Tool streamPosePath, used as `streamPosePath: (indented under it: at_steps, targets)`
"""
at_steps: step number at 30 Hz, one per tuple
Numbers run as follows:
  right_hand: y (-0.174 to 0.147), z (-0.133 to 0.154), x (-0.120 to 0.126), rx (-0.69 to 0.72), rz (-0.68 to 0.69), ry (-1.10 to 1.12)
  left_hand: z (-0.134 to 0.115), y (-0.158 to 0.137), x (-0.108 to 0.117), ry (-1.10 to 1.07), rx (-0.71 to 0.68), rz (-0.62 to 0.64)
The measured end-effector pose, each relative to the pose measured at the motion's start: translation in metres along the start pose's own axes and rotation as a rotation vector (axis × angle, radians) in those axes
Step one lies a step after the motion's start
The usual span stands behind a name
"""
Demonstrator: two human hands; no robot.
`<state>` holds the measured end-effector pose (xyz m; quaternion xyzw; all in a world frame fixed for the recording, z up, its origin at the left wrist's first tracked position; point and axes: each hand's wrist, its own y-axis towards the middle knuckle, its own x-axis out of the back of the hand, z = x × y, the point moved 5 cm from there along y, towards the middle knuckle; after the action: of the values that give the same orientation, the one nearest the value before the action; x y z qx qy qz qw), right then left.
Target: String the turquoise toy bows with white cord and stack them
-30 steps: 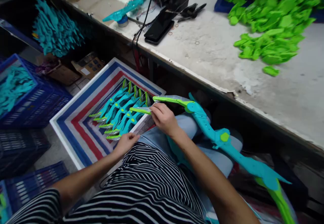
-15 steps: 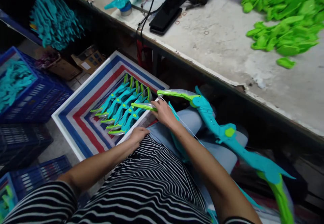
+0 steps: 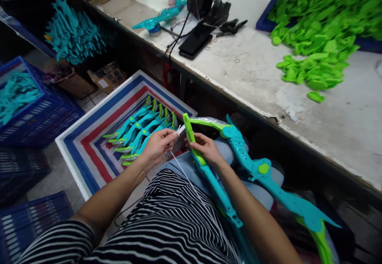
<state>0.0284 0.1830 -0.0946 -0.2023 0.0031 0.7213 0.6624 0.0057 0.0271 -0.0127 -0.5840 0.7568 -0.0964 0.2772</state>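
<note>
My right hand (image 3: 206, 149) is closed around the green limb of a teal-and-green toy bow (image 3: 213, 180), whose tip points up and away from me. Just left of that tip, my left hand (image 3: 162, 143) is in a pinch on a white string (image 3: 185, 172). The string runs from beneath my fingers down across my striped shirt, and a short white piece shows at my fingertips. Over my lap lies a second toy bow (image 3: 262, 169), with clear film about its green limbs. The lower end of the held bow is partly hidden by my right forearm.
Left of my knees, a striped-lined white box (image 3: 74, 166) holds several finished-looking bows (image 3: 140, 126). Blue crates (image 3: 50, 108) with teal parts stand further left. Ahead is a workbench (image 3: 238, 81) bearing green parts (image 3: 316, 65), a black phone (image 3: 195, 45) and a teal piece (image 3: 161, 17).
My left hand has risen from my waist to beside the bow tip, pinching the string. The held bow's green limb has swung from pointing left to pointing away from me. My view has shifted slightly.
</note>
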Motion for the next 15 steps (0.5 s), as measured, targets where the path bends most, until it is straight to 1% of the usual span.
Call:
streamPosePath:
  at_steps: [3,7,10,15]
  targets:
    - [-0.003,0.0,0.001,-0.007,-0.008,0.014,-0.022,0.019,0.002,0.262,-0.131,-0.042]
    - [-0.002,0.001,0.0,-0.021,-0.003,0.02,-0.035,0.031,0.0,0.468,-0.246,-0.007]
    - [-0.001,0.001,0.0,-0.027,-0.009,0.024,-0.042,0.033,-0.002,0.581,-0.292,0.027]
    - [0.001,-0.002,0.002,-0.021,-0.022,0.014,-0.05,0.035,-0.004,0.703,-0.311,0.082]
